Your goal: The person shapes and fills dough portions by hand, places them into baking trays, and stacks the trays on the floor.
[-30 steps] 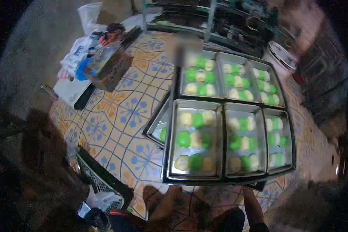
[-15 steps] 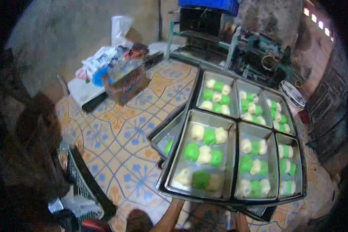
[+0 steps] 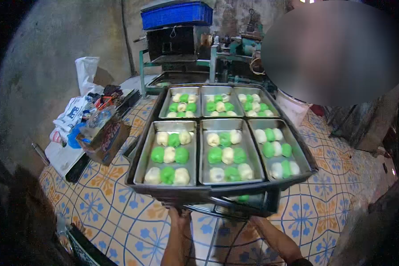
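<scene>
A large black tray (image 3: 173, 191) carries six metal pans, each with green and cream dough balls (image 3: 169, 154) in rows. Beneath it, turned at an angle, is a second dark tray (image 3: 270, 205), with a bit of green dough showing inside. My left hand (image 3: 180, 213) is under the near edge of the lower tray, left of its middle, fingers curled up against it. At the lower tray's near right edge is my right hand (image 3: 258, 221), its fingers mostly hidden below the tray. Both hands bear the stacked trays.
A cardboard box (image 3: 108, 144) with bags stands on the left. Behind the trays is a green metal frame (image 3: 213, 64) with a blue crate (image 3: 177, 16). A white bucket (image 3: 292, 108) stands at right, near a large blurred area. A dark crate (image 3: 82, 248) lies lower left.
The view has swung right and up, so the trays appear further left and more level. More of the frame and blue crate shows. Both hands still support the stack.
</scene>
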